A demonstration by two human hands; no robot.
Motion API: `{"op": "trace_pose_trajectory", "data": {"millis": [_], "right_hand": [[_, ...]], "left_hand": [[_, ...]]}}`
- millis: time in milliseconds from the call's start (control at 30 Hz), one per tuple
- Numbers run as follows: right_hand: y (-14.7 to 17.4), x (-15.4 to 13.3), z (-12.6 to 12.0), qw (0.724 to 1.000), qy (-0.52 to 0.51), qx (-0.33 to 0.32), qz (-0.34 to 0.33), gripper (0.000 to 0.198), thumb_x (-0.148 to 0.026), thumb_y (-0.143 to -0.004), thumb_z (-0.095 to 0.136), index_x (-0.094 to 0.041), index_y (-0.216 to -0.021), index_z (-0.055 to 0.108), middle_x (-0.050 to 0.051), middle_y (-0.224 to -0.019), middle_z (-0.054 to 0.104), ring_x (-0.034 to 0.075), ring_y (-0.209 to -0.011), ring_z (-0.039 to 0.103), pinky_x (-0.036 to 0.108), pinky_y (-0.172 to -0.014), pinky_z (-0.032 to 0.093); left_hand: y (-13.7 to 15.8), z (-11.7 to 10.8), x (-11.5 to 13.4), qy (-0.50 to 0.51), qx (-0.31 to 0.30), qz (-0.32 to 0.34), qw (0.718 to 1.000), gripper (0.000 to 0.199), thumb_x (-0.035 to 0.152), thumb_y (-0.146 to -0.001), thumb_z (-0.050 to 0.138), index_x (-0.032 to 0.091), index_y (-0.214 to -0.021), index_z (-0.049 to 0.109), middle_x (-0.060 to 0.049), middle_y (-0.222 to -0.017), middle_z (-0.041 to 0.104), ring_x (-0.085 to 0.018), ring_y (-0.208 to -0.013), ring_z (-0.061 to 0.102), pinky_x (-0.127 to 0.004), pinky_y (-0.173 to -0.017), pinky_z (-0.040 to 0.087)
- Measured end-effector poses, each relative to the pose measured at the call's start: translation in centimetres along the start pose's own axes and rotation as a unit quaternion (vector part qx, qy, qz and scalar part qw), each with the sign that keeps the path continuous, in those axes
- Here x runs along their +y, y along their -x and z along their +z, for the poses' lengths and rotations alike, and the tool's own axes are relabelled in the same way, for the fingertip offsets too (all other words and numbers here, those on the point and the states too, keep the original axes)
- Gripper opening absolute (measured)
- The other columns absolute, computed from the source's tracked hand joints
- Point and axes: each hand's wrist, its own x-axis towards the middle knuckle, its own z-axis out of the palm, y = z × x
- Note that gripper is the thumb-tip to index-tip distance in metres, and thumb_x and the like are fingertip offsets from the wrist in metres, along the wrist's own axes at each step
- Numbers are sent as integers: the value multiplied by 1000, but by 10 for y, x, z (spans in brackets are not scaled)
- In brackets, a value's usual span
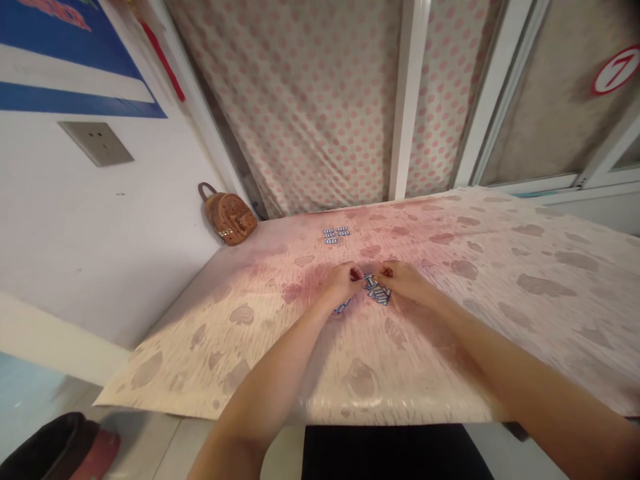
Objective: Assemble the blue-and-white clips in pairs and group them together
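My left hand (345, 280) and my right hand (400, 280) are close together over the middle of the table. Both have thumb and fingers curled into a pinch; what lies between the fingertips is too small to make out. Between and just below them is a loose heap of small blue-and-white striped pieces (380, 293), overlapping at odd angles. Beside my left wrist, partly covered by it, lies another striped piece (343, 307). Farther back, several similar pieces (335, 235) are set out in short rows.
A patterned plastic cloth (280, 347) covers the table. A small brown backpack-shaped bag (231, 217) stands at the back left corner against the wall. Dotted curtains (310, 107) hang behind the table. At lower left is a dark and red bin-like object (65, 447).
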Motion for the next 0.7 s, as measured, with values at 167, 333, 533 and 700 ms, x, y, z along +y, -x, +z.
{"op": "trace_pose_trajectory", "data": {"millis": [167,333,533,700], "right_hand": [[-3,2,4,994,-103,-3,-33,16,-36,-73,58,-22,-67,55,-1,-60,57,16,-58,54,28,-55,38],[-6,3,3,988,-137,47,-60,21,-42,-74,59,-23,-67,54,-2,-60,55,15,-56,50,29,-55,37],[0,-10,1,981,-178,31,-69,14,-37,-77,59,-23,-79,59,0,-70,63,16,-65,57,29,-60,43],[5,-16,-2,985,-144,48,-79,13,-35,-81,57,-22,-79,60,0,-71,62,16,-66,57,28,-60,42]], "left_hand": [[-6,5,-9,99,3,7,995,11,13,-79,69,14,-90,70,-3,-78,69,-14,-71,62,-23,-64,44],[-11,6,-18,147,14,29,989,11,22,-83,67,13,-78,70,-2,-75,69,-13,-68,59,-23,-64,42],[-7,2,-13,176,25,32,984,20,31,-84,66,13,-76,69,-1,-71,66,-13,-65,57,-23,-62,41],[-7,3,-7,166,40,12,985,29,33,-90,58,13,-72,69,-2,-69,66,-15,-64,59,-24,-61,42]]}}
